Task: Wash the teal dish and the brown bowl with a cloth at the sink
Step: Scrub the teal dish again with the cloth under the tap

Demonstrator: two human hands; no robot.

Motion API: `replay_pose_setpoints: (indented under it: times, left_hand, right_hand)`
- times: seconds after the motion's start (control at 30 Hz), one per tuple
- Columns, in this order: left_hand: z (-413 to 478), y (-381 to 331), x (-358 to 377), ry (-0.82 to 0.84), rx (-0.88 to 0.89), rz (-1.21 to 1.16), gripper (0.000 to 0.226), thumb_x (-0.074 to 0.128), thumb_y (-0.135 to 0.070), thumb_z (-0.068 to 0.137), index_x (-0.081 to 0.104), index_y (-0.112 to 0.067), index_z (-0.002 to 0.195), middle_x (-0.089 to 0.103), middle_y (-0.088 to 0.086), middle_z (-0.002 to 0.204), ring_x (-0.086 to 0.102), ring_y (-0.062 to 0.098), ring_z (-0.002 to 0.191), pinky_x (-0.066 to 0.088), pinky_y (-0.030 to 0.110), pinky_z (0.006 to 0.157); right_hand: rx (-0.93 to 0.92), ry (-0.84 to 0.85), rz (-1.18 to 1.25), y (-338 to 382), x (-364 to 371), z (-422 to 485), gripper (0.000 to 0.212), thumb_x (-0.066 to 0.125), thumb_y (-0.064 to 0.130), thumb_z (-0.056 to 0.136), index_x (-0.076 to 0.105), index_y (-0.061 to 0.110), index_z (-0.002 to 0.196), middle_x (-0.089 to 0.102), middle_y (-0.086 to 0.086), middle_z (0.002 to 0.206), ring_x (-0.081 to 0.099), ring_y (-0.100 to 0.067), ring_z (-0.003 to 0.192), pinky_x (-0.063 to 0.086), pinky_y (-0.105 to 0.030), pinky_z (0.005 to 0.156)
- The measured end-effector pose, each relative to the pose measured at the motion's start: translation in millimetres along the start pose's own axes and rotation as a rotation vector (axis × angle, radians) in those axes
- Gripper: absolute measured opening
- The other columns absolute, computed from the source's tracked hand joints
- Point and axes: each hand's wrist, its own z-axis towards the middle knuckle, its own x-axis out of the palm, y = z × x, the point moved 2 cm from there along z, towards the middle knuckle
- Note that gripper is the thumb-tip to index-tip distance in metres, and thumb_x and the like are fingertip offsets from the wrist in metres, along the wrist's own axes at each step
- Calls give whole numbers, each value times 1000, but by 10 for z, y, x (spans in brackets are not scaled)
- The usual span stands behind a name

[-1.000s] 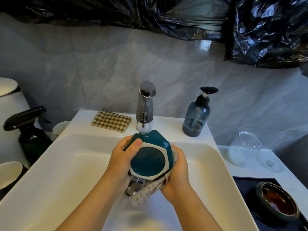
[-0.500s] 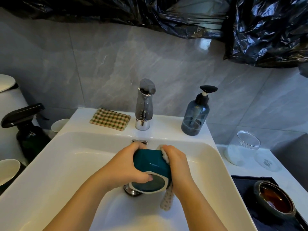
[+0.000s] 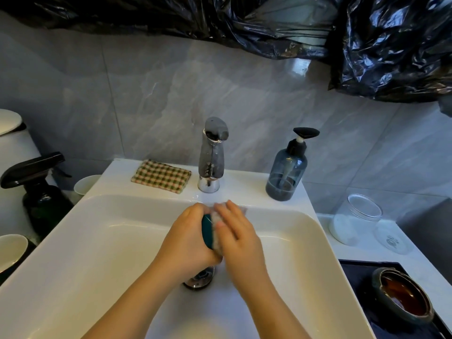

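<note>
Over the white sink [image 3: 102, 241] my left hand [image 3: 188, 243] grips the teal dish [image 3: 207, 230], turned on edge so only a narrow teal strip shows between my hands. My right hand [image 3: 238, 241] presses a pale wash cloth [image 3: 216, 221] flat against the dish's right face; most of the cloth is hidden under the fingers. The brown bowl [image 3: 403, 298] sits upright on a dark tray [image 3: 362, 272] at the lower right, away from both hands.
A chrome faucet [image 3: 212, 155] stands behind my hands, the drain [image 3: 199, 280] just below them. A checked cloth [image 3: 161, 176] and a soap dispenser [image 3: 287, 167] rest on the sink's back ledge. A clear jar [image 3: 354, 220] stands right; a dark spray bottle [image 3: 36, 182] left.
The dish has turned from base-toward-me to edge-on. My hands moved up toward the faucet, and my right hand with the cloth shifted onto the dish's right face.
</note>
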Motion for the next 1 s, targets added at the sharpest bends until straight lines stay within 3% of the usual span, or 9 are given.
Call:
replay_pose_setpoints:
  times: [0.1, 0.23, 0.33, 0.43, 0.5, 0.63, 0.7, 0.87, 1.0]
  left_hand:
    - [-17, -8, 3, -26, 15, 29, 51, 79, -20, 65, 41, -33, 96, 48, -19, 92, 53, 2, 86, 40, 10, 60]
    - [-11, 19, -27, -26, -65, -97, 64, 84, -9, 53, 42, -33, 96, 53, -14, 96, 54, 3, 86, 45, 12, 62]
    - [-3, 20, -19, -32, -84, -167, 61, 85, -10, 54, 42, -35, 89, 56, -12, 95, 57, 6, 85, 48, 15, 63]
    - [-6, 28, -12, -18, -71, -132, 55, 84, -15, 57, 43, -34, 87, 58, -9, 91, 57, 4, 79, 44, 15, 60]
    - [-11, 39, -20, -10, -60, -122, 55, 84, -14, 56, 43, -34, 86, 59, -9, 91, 57, 5, 80, 46, 18, 61]
    - [-21, 43, -41, -18, -80, -241, 57, 84, -4, 56, 46, -31, 90, 58, -10, 94, 59, 9, 87, 51, 16, 63]
    - [-24, 28, -36, -10, -93, -318, 55, 82, -2, 61, 46, -30, 92, 58, -10, 96, 59, 8, 90, 51, 15, 65]
    - [-25, 55, -11, 59, -86, -316, 52, 80, -4, 66, 45, -30, 93, 60, -10, 97, 61, 7, 91, 52, 13, 66]
    - [-28, 44, -3, 57, -44, -191, 52, 79, -3, 60, 44, -33, 86, 59, -12, 85, 58, 3, 76, 45, 8, 55]
  right_hand:
    - [-33, -46, -14, 11, 96, 11, 45, 38, 46, 90, 48, 35, 132, 38, 21, 138, 30, 4, 130, 30, -25, 110]
    - [450, -28, 635, -62, -65, 100, 22, 53, 33, 92, 71, 20, 91, 71, 2, 84, 66, -5, 70, 50, -18, 55]
    - [295, -85, 493, -62, -84, 71, 26, 49, 37, 94, 67, 26, 108, 68, 3, 112, 64, -9, 100, 54, -25, 79]
    - [-125, -72, -99, 35, 12, -34, 38, 34, 47, 87, 44, 46, 124, 36, 25, 136, 29, 5, 131, 24, -21, 111]
    - [-126, -59, -114, 49, 38, -30, 37, 33, 48, 83, 40, 48, 120, 35, 26, 134, 26, 8, 130, 20, -15, 109]
    - [502, -67, 719, -34, -125, 109, 25, 52, 36, 89, 68, 17, 94, 68, -3, 92, 65, -16, 87, 52, -19, 68]
    - [630, 53, 953, -150, -135, 97, 35, 47, 31, 90, 70, 5, 96, 71, -14, 93, 68, -26, 90, 53, -29, 76]
    - [525, -9, 1065, -192, -151, 104, 37, 51, 34, 87, 69, 5, 103, 70, -18, 103, 66, -31, 97, 52, -40, 85]
    - [148, -158, 527, -44, -180, 87, 20, 59, 31, 86, 68, 33, 104, 66, 8, 111, 59, -10, 110, 50, -28, 89]
